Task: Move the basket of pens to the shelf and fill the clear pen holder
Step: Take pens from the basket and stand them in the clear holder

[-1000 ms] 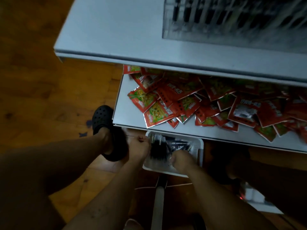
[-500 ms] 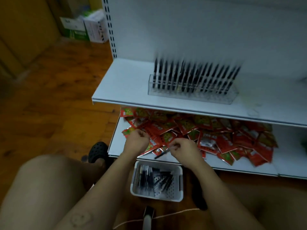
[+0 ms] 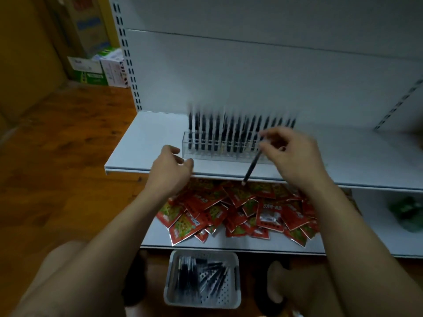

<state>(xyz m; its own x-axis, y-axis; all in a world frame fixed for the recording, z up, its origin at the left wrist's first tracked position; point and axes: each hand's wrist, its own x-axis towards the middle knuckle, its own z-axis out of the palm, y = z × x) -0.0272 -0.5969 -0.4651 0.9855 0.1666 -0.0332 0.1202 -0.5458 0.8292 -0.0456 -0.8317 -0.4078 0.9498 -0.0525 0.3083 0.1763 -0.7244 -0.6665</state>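
Nearest us, the basket [image 3: 225, 294] sits on the wooden floor [image 3: 68, 156] between our knees, its loose pens [image 3: 196, 276] lying flat inside; it is not yet on any shelf. Just beyond it, the lower shelf [image 3: 247, 244] carries a heap of red snack packets [image 3: 240, 209]. Above those, our left hand [image 3: 170, 173] hangs at the front lip of the upper shelf [image 3: 142, 143], fingers loosely curled around nothing, near the left end of the clear pen holder [image 3: 198, 154]. Our right hand [image 3: 291, 154] pinches one pen [image 3: 251, 167] by its upper end, the shaft slanting down and left so its lower end reaches past the shelf lip. The holder looks nearly full of standing pens [image 3: 210, 133], though blur hides which slots are free; we judge any gap lies toward its right end. To do this well, we should turn the pen upright first, steady the holder's wall with the left hand, then lower the pen straight so it doesn't knock its neighbours.
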